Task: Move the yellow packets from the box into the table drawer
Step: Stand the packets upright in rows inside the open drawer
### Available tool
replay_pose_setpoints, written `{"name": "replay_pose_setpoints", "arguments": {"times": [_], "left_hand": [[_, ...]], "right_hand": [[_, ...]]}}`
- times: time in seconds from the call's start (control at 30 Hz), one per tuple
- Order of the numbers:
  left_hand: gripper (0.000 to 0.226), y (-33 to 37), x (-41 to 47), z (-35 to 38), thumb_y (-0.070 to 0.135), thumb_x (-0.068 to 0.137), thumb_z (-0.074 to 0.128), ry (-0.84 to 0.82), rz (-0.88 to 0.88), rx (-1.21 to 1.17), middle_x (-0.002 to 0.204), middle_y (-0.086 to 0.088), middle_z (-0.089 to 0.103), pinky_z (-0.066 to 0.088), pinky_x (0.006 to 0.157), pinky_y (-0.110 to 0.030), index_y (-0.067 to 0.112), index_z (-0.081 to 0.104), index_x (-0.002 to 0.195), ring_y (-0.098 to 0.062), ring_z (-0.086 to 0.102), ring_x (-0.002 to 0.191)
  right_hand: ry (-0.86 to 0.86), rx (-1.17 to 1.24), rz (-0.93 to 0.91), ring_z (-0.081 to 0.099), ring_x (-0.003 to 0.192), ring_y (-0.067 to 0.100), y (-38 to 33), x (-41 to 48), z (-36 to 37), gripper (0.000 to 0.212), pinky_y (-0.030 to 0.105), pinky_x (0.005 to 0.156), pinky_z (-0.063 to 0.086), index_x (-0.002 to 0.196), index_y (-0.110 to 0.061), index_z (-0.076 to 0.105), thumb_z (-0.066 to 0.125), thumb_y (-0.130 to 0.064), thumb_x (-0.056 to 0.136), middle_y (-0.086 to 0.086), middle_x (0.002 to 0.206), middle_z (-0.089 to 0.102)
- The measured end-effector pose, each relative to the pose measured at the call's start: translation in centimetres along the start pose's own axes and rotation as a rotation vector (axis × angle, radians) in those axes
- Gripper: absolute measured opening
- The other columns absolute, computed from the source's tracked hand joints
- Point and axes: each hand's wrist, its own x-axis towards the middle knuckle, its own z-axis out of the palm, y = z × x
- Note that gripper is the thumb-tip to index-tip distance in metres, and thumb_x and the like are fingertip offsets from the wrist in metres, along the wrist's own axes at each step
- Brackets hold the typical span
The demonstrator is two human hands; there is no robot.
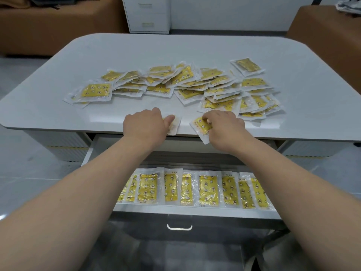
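Several yellow packets (185,83) in clear wrappers lie scattered across the white table (58,61). At the table's front edge my left hand (145,125) holds one packet (174,127), fingers curled over it. My right hand (224,126) grips another yellow packet (201,127) that hangs partly over the edge. Below, the open drawer (195,211) holds a row of several packets (208,189) laid side by side. No box is in view.
A white drawer cabinet (147,14) stands behind the table against the wall. Brown sofas sit at the back left (48,26) and back right (328,32). The drawer front has a white handle (179,227). Grey floor lies on both sides.
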Motion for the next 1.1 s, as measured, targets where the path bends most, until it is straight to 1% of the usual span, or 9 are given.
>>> {"name": "replay_pose_setpoints", "arguments": {"times": [0.07,0.17,0.27,0.4,0.53,0.67,0.87,0.97,1.1], "left_hand": [[0.04,-0.2,0.2,0.3,0.055,0.103,0.032,-0.016,-0.008,-0.055,0.089,-0.005,0.057,0.039,0.067,-0.036,0.015,0.04,0.098,-0.027,0.052,0.079],[0.037,-0.6,0.4,0.6,0.053,0.1,0.046,-0.031,-0.011,-0.187,0.099,-0.007,0.061,0.043,0.068,-0.037,0.017,0.041,0.1,-0.028,0.056,0.087],[0.052,-1.0,0.4,0.5,0.063,0.094,0.05,-0.032,-0.073,-0.186,0.107,-0.009,0.062,0.045,0.075,-0.039,0.014,0.045,0.111,-0.033,0.059,0.1],[0.069,-1.3,0.5,0.6,0.073,0.088,0.049,-0.022,-0.129,-0.137,0.113,-0.013,0.061,0.04,0.075,-0.039,0.01,0.045,0.118,-0.034,0.058,0.106],[0.068,-1.2,0.6,0.8,0.068,0.087,0.057,0.025,-0.08,-0.206,0.121,-0.014,0.053,0.046,0.084,-0.043,0.011,0.047,0.123,-0.034,0.055,0.11],[0.061,-1.0,0.4,0.5,0.061,0.087,0.064,0.036,-0.052,-0.285,0.124,-0.012,0.05,0.049,0.091,-0.045,0.013,0.05,0.123,-0.032,0.054,0.11],[0.059,-1.2,0.4,0.3,0.057,0.081,0.073,0.053,-0.057,-0.4,0.121,-0.011,0.049,0.049,0.091,-0.043,0.015,0.051,0.116,-0.03,0.052,0.108],[0.06,-1.3,0.5,0.5,0.057,0.077,0.077,0.053,-0.076,-0.467,0.119,-0.01,0.05,0.046,0.089,-0.038,0.016,0.053,0.114,-0.028,0.05,0.109],[0.06,-1.5,0.6,0.6,0.058,0.074,0.079,0.051,-0.081,-0.5,0.112,-0.007,0.054,0.043,0.08,-0.034,0.017,0.054,0.109,-0.026,0.05,0.105]], "right_hand": [[0.032,0.014,-0.003,0.037,0.132,0.03,0.0,0.1,0.2,0.044,0.047,0.103,0.033,0.138,-0.027,0.05,0.043,-0.013,0.097,0.0,0.141,0.046],[0.106,-0.01,0.091,0.035,0.134,0.034,0.2,0.1,0.8,0.037,0.05,0.106,0.033,0.137,-0.024,0.048,0.045,-0.034,0.102,0.008,0.145,0.043],[0.092,-0.03,0.192,0.031,0.137,0.037,0.2,0.1,1.0,0.052,0.05,0.109,0.029,0.142,-0.021,0.04,0.047,-0.05,0.099,0.014,0.146,0.041],[0.092,-0.023,0.231,0.031,0.137,0.038,0.2,0.1,0.7,0.062,0.05,0.109,0.028,0.145,-0.02,0.038,0.05,-0.057,0.096,0.017,0.145,0.044],[0.129,0.025,0.223,0.033,0.136,0.037,-0.2,0.0,0.6,0.067,0.05,0.109,0.03,0.145,-0.021,0.039,0.057,-0.058,0.092,0.016,0.144,0.043],[0.179,0.115,0.181,0.038,0.133,0.034,-0.5,-0.1,0.5,0.067,0.049,0.108,0.032,0.145,-0.023,0.039,0.066,-0.051,0.09,0.011,0.143,0.039],[0.2,0.201,0.175,0.045,0.127,0.031,-0.7,-0.1,0.7,0.07,0.047,0.105,0.035,0.142,-0.025,0.04,0.074,-0.047,0.085,0.009,0.139,0.036],[0.202,0.294,0.198,0.045,0.124,0.03,-0.7,-0.1,0.6,0.069,0.044,0.106,0.04,0.133,-0.025,0.043,0.081,-0.046,0.078,0.009,0.136,0.037],[0.205,0.365,0.214,0.043,0.117,0.025,-0.8,-0.1,0.5,0.061,0.032,0.093,0.041,0.116,-0.023,0.046,0.086,-0.041,0.073,0.006,0.126,0.042]]}}
